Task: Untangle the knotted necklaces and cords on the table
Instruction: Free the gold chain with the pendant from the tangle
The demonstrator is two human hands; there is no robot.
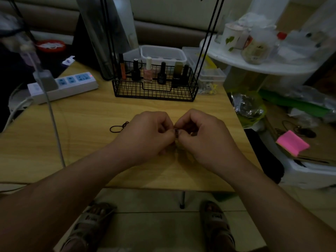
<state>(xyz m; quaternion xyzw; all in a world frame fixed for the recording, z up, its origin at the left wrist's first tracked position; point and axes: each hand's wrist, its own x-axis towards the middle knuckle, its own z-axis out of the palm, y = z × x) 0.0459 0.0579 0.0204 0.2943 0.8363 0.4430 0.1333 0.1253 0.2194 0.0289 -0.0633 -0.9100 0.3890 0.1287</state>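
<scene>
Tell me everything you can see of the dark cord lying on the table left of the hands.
The cord is thin and dark, like string or fine elastic. It lies flat on the wooden table as a small oval loop, with a twisted, knotted bit at its right end pointing toward the left hand. Nothing holds it: that hand and the right hand pinch another small piece.

Home: sofa [54, 17], nail-polish basket [154, 93]

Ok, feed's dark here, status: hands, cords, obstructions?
Left hand and right hand both pinching one small dark piece between them. Thin black looped cord lying loose on light wooden table, left of hands. Black wire basket behind, clear.
</scene>
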